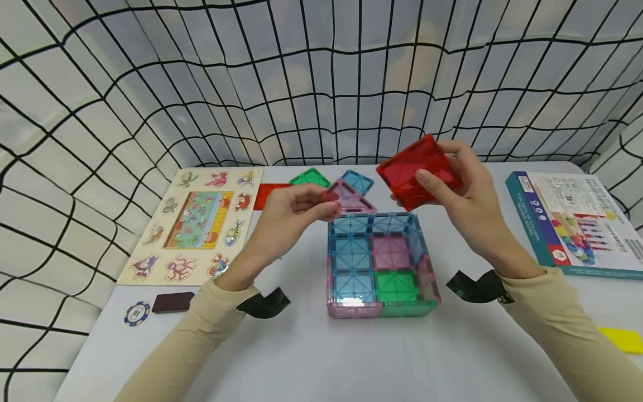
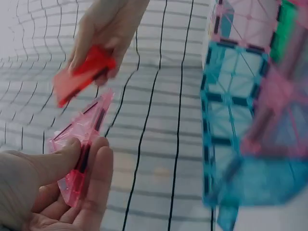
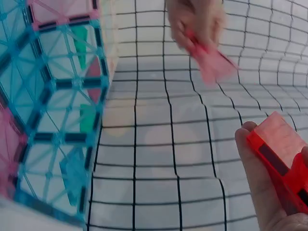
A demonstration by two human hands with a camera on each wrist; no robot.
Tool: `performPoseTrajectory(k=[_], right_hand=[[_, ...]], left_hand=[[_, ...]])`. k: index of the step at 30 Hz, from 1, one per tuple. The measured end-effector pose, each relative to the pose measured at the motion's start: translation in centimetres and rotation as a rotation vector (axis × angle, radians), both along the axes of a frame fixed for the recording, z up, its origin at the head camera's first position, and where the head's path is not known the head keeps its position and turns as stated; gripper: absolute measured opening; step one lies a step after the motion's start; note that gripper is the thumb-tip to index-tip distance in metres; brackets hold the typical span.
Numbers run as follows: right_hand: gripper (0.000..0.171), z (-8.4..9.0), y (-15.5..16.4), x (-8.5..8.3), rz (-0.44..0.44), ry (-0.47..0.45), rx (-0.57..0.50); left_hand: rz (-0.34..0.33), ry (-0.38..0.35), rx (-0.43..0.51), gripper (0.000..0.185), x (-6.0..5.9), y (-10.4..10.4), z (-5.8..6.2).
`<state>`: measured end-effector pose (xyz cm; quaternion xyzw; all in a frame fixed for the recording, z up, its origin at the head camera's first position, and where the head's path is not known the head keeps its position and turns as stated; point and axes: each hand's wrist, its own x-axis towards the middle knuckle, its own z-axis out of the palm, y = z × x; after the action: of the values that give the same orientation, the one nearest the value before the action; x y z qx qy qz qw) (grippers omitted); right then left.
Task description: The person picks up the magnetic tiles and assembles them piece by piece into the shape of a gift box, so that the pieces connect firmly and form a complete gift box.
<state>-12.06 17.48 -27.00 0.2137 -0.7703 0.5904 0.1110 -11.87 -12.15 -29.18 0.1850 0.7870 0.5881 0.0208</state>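
Between thumb and fingers, my left hand [image 1: 287, 215] pinches a pink triangular magnetic tile [image 1: 350, 198] above the back left of a tile box. My right hand [image 1: 468, 192] grips red square magnetic tiles [image 1: 419, 170], seemingly a small stack, behind the box's right side. In the left wrist view the pink triangle [image 2: 79, 149] points toward the red tiles [image 2: 83, 74], with a gap between them. The low open-topped tile box [image 1: 351, 310] stands on the table, built of blue, pink and green translucent squares.
Behind the box lie a green tile [image 1: 310, 176], a blue tile [image 1: 358, 181] and a red tile [image 1: 268, 192]. A wooden sea-animal puzzle board [image 1: 145, 234] is at left, near a poker chip [image 1: 137, 314] and dark rectangle [image 1: 172, 302]. At right are a boxed set [image 1: 577, 223] and yellow piece [image 1: 623, 339]. Black netting surrounds the table.
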Motion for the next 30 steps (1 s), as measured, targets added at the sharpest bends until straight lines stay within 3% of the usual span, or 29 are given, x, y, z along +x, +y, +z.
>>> performPoseTrajectory(k=[3, 5, 9, 13, 15, 17, 19, 25, 30], right_hand=[[0.038, 0.0, 0.8, -0.2, -0.031, -0.021, -0.02], [0.039, 0.0, 1.4, -0.3, -0.056, -0.03, 0.028], [0.043, -0.5, 2.4, -0.3, -0.072, -0.057, 0.118], [0.047, -1.2, 2.7, -0.3, -0.02, -0.086, 0.166], [0.049, -1.6, 2.7, -0.4, 0.02, -0.1, 0.185], [0.05, -1.8, 2.6, -0.5, 0.064, -0.12, 0.198], [0.05, -1.9, 2.5, -0.6, 0.108, -0.147, 0.217], [0.049, -1.8, 2.1, -1.2, 0.238, -0.238, 0.284], [0.043, -1.8, 1.1, -2.0, 0.25, -0.246, 0.376]], left_hand=[[0.039, -0.101, -0.082, 0.022, 0.9, -3.4, -0.6], [0.039, -0.197, -0.156, 0.024, 1.7, -6.1, -1.2], [-0.044, -0.416, -0.252, 0.032, 3.4, -10.7, -3.3], [-0.127, -0.548, -0.299, 0.036, 4.5, -12.6, -5.8], [-0.132, -0.571, -0.296, 0.036, 4.7, -12.5, -6.6], [-0.118, -0.579, -0.304, 0.036, 4.7, -12.2, -7.0], [-0.098, -0.536, -0.354, 0.035, 4.7, -11.8, -7.1], [0.041, -0.313, -0.68, 0.029, 4.8, -10.4, -6.5], [0.15, -0.213, -0.858, 0.032, 5.1, -9.3, -6.0]])
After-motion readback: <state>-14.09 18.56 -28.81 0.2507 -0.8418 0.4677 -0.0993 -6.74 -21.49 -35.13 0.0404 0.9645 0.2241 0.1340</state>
